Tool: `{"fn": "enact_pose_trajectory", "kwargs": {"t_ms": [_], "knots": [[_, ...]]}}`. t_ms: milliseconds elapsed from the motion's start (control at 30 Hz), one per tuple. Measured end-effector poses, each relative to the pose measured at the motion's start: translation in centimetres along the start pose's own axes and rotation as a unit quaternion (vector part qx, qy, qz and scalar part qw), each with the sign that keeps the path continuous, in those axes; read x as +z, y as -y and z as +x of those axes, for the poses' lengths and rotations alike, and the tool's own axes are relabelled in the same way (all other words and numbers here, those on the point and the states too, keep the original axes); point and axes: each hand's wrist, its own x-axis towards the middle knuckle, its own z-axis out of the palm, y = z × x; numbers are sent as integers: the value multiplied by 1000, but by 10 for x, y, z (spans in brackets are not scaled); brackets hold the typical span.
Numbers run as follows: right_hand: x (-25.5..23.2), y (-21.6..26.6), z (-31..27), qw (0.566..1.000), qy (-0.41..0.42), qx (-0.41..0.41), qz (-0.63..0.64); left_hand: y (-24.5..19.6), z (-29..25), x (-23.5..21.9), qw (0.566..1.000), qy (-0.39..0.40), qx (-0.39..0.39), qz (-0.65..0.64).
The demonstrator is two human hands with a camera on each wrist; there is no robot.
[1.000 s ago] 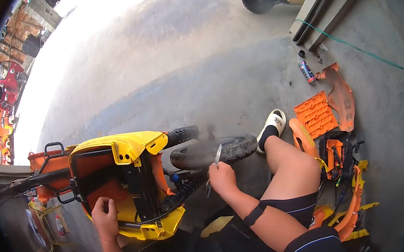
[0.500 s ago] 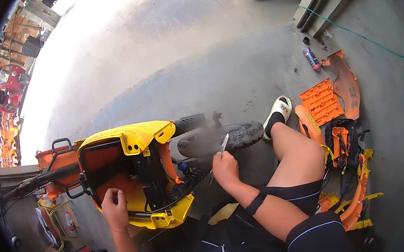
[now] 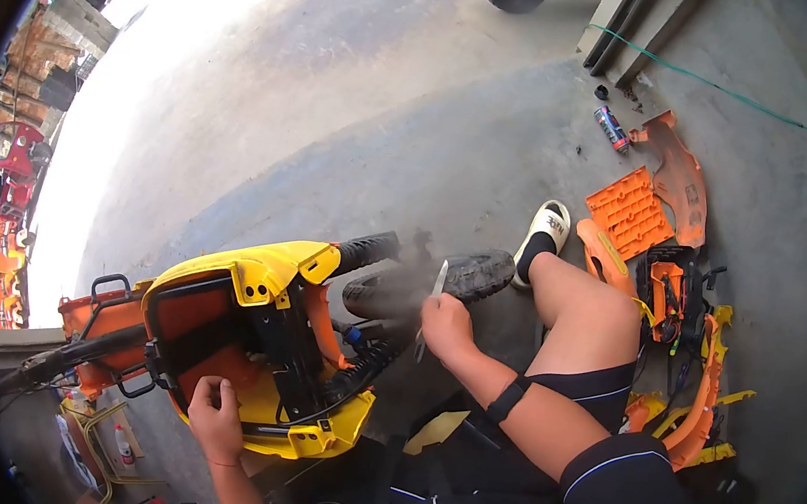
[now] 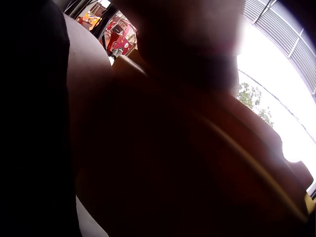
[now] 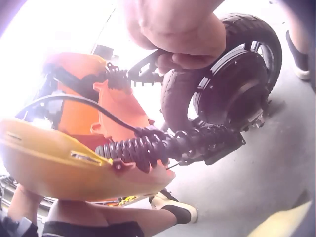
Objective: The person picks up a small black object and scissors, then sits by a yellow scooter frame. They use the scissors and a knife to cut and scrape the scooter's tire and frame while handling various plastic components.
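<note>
A yellow scooter body [image 3: 290, 260] with an orange inner panel [image 3: 209, 317] lies on its side before me. Its black-tyred wheel [image 3: 486, 274] is partly veiled by a grey haze. Beside this wheel my right hand [image 3: 448, 326] grips a slim silver metal tool [image 3: 440, 279], its pointed end up; the fist covers the tool's middle. The right wrist view shows that hand over the tyre [image 5: 177, 96], above a coil spring shock absorber [image 5: 140, 149]. At the body's near yellow edge is my left hand [image 3: 217, 418], fingers bent and fingertips hidden; I cannot tell whether it grips the edge.
To the right lie an orange ribbed panel [image 3: 630, 212], a curved orange cover [image 3: 676, 180], a spray can [image 3: 611, 128] and several orange and yellow parts. My slippered foot [image 3: 542, 237] is beyond the wheel. A green cord [image 3: 716, 84] crosses the floor. A bottle [image 3: 124, 443] stands lower left.
The head view dips and comes back, shifting the whole scene. The right hand keeps the silver tool by the wheel; the left hand stays at the yellow edge.
</note>
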Motion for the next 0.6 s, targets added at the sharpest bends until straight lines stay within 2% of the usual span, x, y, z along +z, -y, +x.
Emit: {"fn": "enact_pose_trajectory", "kwargs": {"t_ms": [100, 200, 267, 333, 400, 467, 500, 533, 600], "knots": [[-8, 25, -35, 997, -7, -4, -83, -2, 4, 1, 1000, -12, 7, 11], [-4, 13, -3, 999, 6, 15, -37, -1, 3, 2, 1000, -9, -6, 5], [2, 10, -11, 1000, 2, 24, -12, -11, 0, -1, 1000, -11, 10, -6], [5, 10, -22, 998, -33, -5, -55, -5, 2, -1, 1000, -7, 3, 8], [-1, 17, -16, 999, -14, 5, -39, 4, 4, -1, 1000, -7, -6, 22], [-6, 24, 1, 994, 26, 90, 51, 12, 5, 1, 1000, 1, 3, 12], [5, 8, 6, 998, -28, 37, 43, 10, 3, 0, 1000, 3, 1, 15], [17, -9, 1, 998, -27, 43, 45, 5, 1, -2, 1000, 5, -1, 8], [29, -27, -4, 993, -92, -64, -38, -1, 7, 2, 1000, 5, 2, -9]]}}
